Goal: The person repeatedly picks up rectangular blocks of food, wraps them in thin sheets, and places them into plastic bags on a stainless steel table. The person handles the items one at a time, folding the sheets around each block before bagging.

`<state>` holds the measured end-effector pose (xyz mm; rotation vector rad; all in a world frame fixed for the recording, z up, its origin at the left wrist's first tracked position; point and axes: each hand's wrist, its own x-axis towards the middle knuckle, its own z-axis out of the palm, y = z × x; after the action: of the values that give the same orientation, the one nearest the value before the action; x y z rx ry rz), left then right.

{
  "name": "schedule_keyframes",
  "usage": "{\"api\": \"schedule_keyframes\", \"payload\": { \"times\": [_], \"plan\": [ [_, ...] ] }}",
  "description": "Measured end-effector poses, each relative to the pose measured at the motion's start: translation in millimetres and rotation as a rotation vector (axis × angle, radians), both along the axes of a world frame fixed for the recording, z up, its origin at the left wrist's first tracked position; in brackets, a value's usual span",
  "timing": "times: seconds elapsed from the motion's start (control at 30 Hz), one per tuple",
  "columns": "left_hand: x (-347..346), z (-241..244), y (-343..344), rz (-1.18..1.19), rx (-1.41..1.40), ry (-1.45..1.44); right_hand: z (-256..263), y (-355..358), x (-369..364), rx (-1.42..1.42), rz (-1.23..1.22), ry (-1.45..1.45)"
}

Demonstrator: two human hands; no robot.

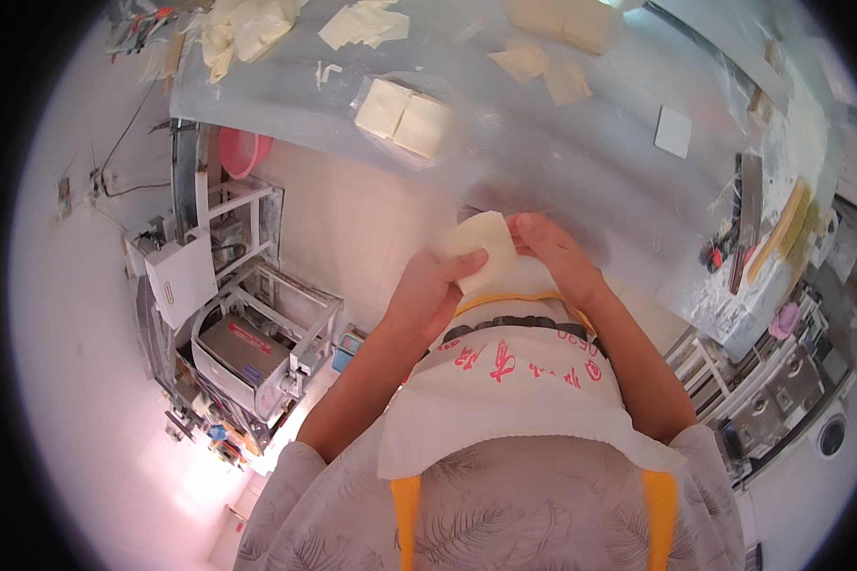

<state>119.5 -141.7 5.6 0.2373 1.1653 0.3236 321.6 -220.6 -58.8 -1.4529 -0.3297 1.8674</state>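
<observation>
My left hand grips a pale yellow, roughly square stack of dough wrappers in front of the apron, thumb laid across its face. At the stack's right edge are the bent fingers of my right hand; whether they pinch it is unclear. Past my hands, two square piles of similar wrappers lie side by side on clear plastic near the edge of the grey worktable.
Loose dough pieces and a larger block of wrappers are farther back. To the right lie a white rectangular card, a wooden stick and scattered flour. A metal-framed machine and a pink basin are at left.
</observation>
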Motion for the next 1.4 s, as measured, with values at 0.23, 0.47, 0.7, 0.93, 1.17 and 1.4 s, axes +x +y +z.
{"api": "schedule_keyframes", "payload": {
  "times": [0.23, 0.47, 0.7, 0.93, 1.17, 1.4],
  "plan": [
    [-11.2, 2.9, 9.1, 0.125, 0.022, -0.105, 3.0, 42.7, -18.8, -0.033, 0.06, 0.22],
    [-50.5, -33.6, 55.0, 0.091, 0.123, -0.033, -14.1, 120.9, -49.0, 0.176, 0.266, -0.172],
    [-84.4, -94.4, 147.4, 0.156, 0.315, 0.039, -45.7, 234.6, -91.2, 0.386, 0.307, -0.512],
    [-95.9, -130.5, 199.9, 0.156, 0.388, 0.145, -68.5, 290.1, -120.7, 0.461, 0.297, -0.675],
    [-100.4, -125.0, 218.4, 0.255, 0.343, 0.067, -75.9, 296.8, -134.0, 0.467, 0.328, -0.887],
    [-110.1, -128.1, 234.8, -0.15, 0.391, 0.367, -78.9, 294.5, -147.7, 0.512, 0.261, -1.038]
  ]
}}
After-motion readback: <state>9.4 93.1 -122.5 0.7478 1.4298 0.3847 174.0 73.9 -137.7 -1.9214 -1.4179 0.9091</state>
